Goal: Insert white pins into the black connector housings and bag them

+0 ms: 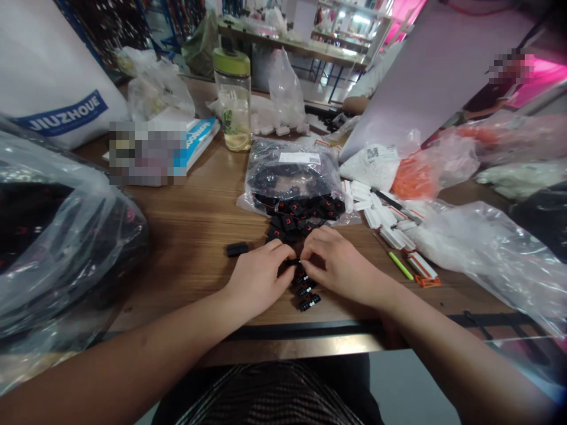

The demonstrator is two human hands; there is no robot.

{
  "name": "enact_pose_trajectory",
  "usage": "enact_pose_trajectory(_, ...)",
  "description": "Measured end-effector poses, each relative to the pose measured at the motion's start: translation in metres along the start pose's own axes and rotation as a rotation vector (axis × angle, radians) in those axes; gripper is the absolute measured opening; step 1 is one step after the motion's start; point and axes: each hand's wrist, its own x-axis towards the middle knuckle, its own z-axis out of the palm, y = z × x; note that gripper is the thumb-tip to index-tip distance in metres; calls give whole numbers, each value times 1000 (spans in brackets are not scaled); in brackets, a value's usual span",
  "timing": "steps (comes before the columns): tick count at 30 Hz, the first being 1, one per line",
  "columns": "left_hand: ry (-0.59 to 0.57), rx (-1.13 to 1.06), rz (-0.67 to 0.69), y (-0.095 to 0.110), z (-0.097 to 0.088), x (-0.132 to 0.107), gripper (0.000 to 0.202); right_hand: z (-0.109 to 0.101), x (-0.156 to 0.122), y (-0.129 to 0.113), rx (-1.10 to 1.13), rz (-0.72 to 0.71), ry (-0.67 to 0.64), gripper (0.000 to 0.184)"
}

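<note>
1. A person's left hand (pixel 259 277) and right hand (pixel 341 265) meet above a wooden workbench (pixel 186 236), fingertips of both closed in a pinch on a small black plastic connector (pixel 293 262).
2. A short column of matching connectors (pixel 305 290) lies on the bench just below the hands; a lone black block (pixel 237 249) sits near the left hand.
3. A clear bag of black parts (pixel 287 171) rests just beyond the hands.
4. White connectors (pixel 381 217) lie scattered to the right beside a green pen (pixel 401 265); a green-lidded glass bottle (pixel 233 97) stands farther back.
</note>
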Motion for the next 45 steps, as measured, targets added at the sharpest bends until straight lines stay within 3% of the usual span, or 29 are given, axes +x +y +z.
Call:
enact_pose_trajectory(13,-4,28,4,-1,0,1,11,-17,16,-17,-229,-58,-214,18)
enact_pose_trajectory(19,16,7,4,-2,2,0,11,-27,5,-11,-163,-81,-132,25)
enact_pose_trajectory(27,25,-8,0,-1,2,0,9,-17,2,-10,-212,-63,-132,27)
enact_pose_trajectory(30,33,-18,-4,-1,2,0,9,-20,-3,-3,-133,-63,-29,27)
enact_pose_trajectory(33,44,-25,4,-4,4,0,9,-30,-19,16,-30,44,180,25)
enact_pose_trajectory(35,52,-31,14,-6,5,1,11,-38,-37,34,-60,219,230,22)
enact_pose_trajectory(39,62,-58,40,-5,7,1,15,-47,-72,65,-173,527,118,19)
enact_pose_trajectory(42,117,-108,81,-4,0,0,11,-43,-88,73,-99,588,47,22)
enact_pose_trajectory(45,291,-158,81,-9,-17,1,12,-36,-95,73,-13,613,8,24)
